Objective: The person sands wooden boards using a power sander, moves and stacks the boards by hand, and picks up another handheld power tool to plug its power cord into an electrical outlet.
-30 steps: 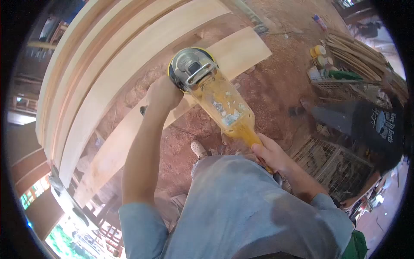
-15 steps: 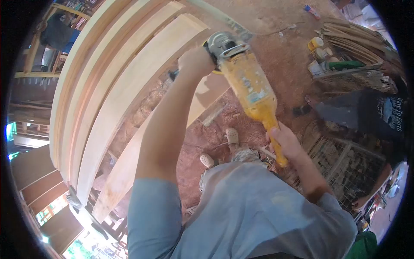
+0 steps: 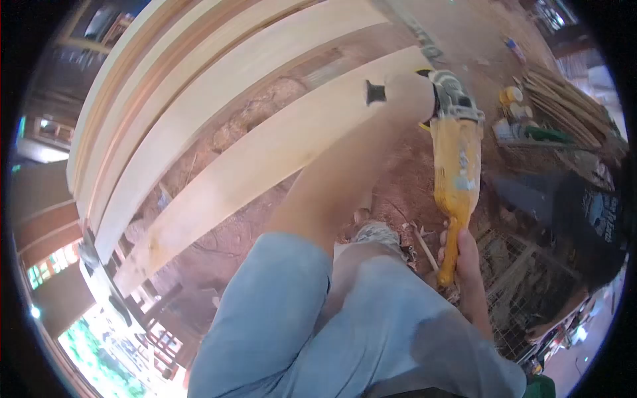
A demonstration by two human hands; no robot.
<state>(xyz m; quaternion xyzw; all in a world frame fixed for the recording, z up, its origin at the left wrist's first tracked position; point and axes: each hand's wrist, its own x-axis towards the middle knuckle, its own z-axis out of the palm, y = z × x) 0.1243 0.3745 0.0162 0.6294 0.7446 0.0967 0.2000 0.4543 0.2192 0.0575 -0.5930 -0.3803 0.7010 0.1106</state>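
A yellow power grinder (image 3: 456, 162), worn and spotted with pale paint, is held between my two hands. My left hand (image 3: 408, 96) is closed round the side handle near its metal head, and the handle's black end pokes out to the left. Lower down, my right hand (image 3: 461, 255) wraps the rear grip. The head stands over the right end of a long curved pale board (image 3: 265, 159); whether the disc touches the wood cannot be seen. More curved boards (image 3: 219, 99) lie side by side beyond it.
At the right is a person in a dark shirt (image 3: 564, 205), near a wire mesh frame (image 3: 524, 285). Thin wood strips (image 3: 564, 109) and yellow-and-white containers (image 3: 512, 96) sit at the upper right. Reddish dust covers the ground (image 3: 245, 245).
The grinder and both my hands have moved right, and the tool now points more upright. The camera view has shifted too. Both hands keep their hold.
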